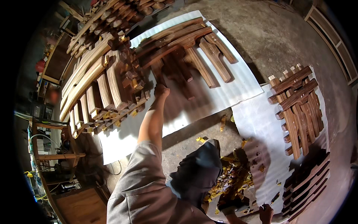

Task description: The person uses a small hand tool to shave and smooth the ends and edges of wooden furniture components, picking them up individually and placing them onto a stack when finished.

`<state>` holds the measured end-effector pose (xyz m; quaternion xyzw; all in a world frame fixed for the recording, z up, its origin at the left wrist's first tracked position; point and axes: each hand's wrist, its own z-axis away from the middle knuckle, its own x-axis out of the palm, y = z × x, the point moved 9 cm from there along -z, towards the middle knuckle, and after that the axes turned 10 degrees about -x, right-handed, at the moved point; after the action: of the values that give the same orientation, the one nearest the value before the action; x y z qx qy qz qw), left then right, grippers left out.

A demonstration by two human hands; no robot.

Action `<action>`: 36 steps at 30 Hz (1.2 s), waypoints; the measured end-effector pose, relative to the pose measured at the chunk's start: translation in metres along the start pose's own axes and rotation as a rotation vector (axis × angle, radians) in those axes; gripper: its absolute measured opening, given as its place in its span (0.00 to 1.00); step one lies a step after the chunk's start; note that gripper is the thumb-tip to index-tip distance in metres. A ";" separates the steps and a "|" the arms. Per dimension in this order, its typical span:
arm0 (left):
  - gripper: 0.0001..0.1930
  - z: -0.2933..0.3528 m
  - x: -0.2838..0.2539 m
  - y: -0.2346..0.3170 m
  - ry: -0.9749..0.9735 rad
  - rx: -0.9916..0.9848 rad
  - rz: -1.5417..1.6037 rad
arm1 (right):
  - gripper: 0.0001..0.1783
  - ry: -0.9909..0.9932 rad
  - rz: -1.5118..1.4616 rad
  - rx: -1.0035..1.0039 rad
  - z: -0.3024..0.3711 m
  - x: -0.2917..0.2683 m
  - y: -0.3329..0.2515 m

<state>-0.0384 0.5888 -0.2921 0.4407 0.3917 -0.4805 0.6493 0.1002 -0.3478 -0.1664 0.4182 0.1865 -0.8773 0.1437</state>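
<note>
My left arm reaches forward, and my left hand point(161, 90) is closed round the near end of a dark shaped wooden piece point(158, 71). That piece lies among several others on a white foam sheet point(231, 89), with long brown wooden pieces point(179, 45) across their far ends. Low at the right, my right hand point(266, 213) has its fingers drawn together. A small dark thing shows at its fingertips, too small to name. A dark strip point(275, 198) is on the sheet just beyond it.
Pale wooden pieces point(84, 84) are stacked high at the left. Crossed brown pieces point(298, 108) and a row of dark slats point(307, 186) lie on the right-hand sheet. Yellow scraps point(231, 175) litter the floor by my leg point(197, 171). A wooden frame point(332, 41) stands far right.
</note>
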 end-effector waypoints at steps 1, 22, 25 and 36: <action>0.37 0.001 -0.002 0.005 -0.051 0.032 -0.032 | 0.15 0.096 -0.087 0.088 -0.005 0.013 0.023; 0.30 0.163 0.036 -0.046 -0.154 -0.045 0.235 | 0.17 -0.025 -0.065 0.106 -0.023 -0.001 -0.004; 0.30 0.153 0.040 -0.036 -0.162 -0.052 0.227 | 0.17 -0.013 -0.070 0.111 -0.022 -0.005 -0.008; 0.37 0.212 0.026 -0.036 -0.171 0.202 0.179 | 0.17 -0.019 -0.070 0.037 -0.023 -0.016 -0.032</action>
<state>-0.0493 0.3754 -0.2589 0.4942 0.2437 -0.4933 0.6731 0.1122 -0.3075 -0.1601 0.4057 0.1836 -0.8890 0.1067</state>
